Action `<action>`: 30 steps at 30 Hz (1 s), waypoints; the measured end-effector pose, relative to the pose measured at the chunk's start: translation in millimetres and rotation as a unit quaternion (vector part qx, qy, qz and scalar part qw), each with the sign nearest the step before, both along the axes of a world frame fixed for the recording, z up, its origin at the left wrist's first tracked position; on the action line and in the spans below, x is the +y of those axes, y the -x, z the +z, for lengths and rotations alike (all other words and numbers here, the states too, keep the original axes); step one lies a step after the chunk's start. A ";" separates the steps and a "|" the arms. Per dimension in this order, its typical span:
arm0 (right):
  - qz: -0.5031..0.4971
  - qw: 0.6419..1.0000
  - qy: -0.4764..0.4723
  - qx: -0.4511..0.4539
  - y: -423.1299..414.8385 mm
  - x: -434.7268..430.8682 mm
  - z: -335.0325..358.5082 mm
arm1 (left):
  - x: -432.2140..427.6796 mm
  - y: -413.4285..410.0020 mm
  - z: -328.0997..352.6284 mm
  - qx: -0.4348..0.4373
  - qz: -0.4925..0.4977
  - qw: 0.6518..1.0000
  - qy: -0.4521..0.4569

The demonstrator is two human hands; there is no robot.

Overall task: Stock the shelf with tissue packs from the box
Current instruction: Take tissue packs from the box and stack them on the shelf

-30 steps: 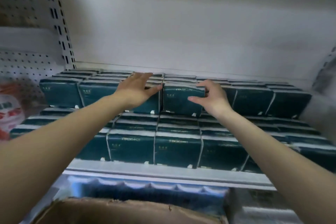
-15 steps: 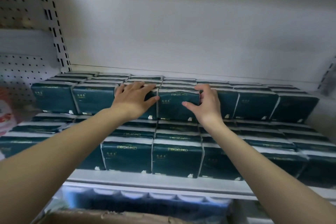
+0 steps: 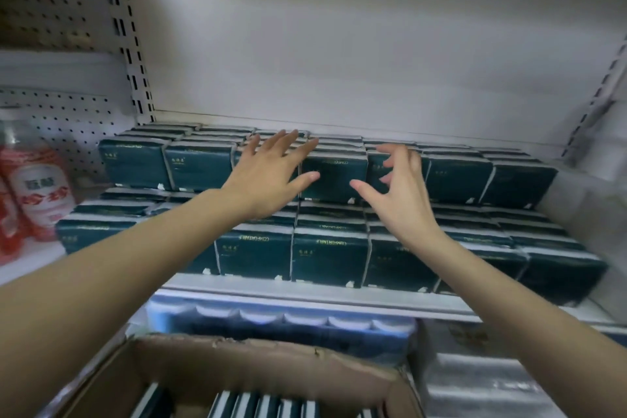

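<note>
You are letting go of the dark green pack (image 3: pixel 334 176) in the middle of the upper row. Half a second ago your right hand (image 3: pixel 400 186) was gripping its right end and your left hand (image 3: pixel 271 173) was pressing at its left edge; now both are lifting away. Your left hand is spreading flat, fingers straight, over the row just left of the pack, and it is not clear whether it is touching. Your right hand is hovering in front of the next pack along, fingers loosely curled and holding nothing. The two hands are apart, with the pack showing between your thumbs. The pack is sitting level and flush with its neighbours on the shelf (image 3: pixel 305 295), so this placement is probably finished and the next reach is likely going down to the box (image 3: pixel 258 366). That box is lying open below you, with the striped edges of more stock (image 3: pixel 264 405) showing inside. The front row is showing the word "COMFORTABLE" (image 3: pixel 330 242) printed upside down in pale letters, and the placed pack is carrying the same word, though fainter. At the far left, red and white bottles (image 3: pixel 37 186) are bearing large red characters too blurred to read.
</note>
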State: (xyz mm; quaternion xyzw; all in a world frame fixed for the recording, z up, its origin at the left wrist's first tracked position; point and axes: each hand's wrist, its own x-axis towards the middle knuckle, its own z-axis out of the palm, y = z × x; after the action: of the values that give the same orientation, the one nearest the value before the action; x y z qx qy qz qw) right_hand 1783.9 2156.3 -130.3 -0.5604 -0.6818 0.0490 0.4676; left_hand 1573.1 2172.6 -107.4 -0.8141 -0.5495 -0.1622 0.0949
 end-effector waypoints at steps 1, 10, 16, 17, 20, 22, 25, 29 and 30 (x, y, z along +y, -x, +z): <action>0.010 1.000 -0.005 -0.014 0.9 -7.6 2.1 | -6.3 0.2 1.3 0.002 -0.006 1.000 -0.003; 0.091 0.995 0.035 -0.026 14.7 -67.4 5.7 | -66.0 12.4 -16.4 -0.038 -0.017 0.998 0.041; 0.140 0.984 0.095 -0.052 16.7 -111.4 -50.3 | -120.4 21.0 -66.1 -0.044 -0.048 0.994 0.087; 0.146 0.982 0.107 -0.052 16.4 -118.0 -64.3 | -129.2 22.7 -78.6 -0.047 -0.048 0.993 0.098; 0.158 0.975 0.149 -0.055 16.6 -135.6 -109.8 | -154.9 29.5 -119.9 -0.056 -0.045 0.986 0.150; 0.163 0.966 0.188 -0.069 16.2 -144.3 -140.4 | -169.6 35.0 -148.0 -0.060 -0.037 0.979 0.192; 0.183 0.927 0.308 -0.111 16.7 -152.8 -183.4 | -185.8 40.6 -190.1 -0.062 -0.030 0.971 0.229; 0.187 0.864 0.428 -0.188 18.5 -153.7 -231.6 | -195.8 42.3 -240.3 -0.117 0.030 0.948 0.294; 0.186 0.855 0.441 -0.202 19.1 -152.8 -239.9 | -197.9 41.8 -250.8 -0.117 0.043 0.945 0.303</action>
State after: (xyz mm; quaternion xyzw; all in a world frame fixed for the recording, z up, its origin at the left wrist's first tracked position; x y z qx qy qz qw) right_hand 1764.8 2003.5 -370.2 -0.5682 -0.7597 0.3161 0.0057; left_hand 1531.3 1974.7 -358.3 -0.7553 -0.6142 -0.0781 -0.2148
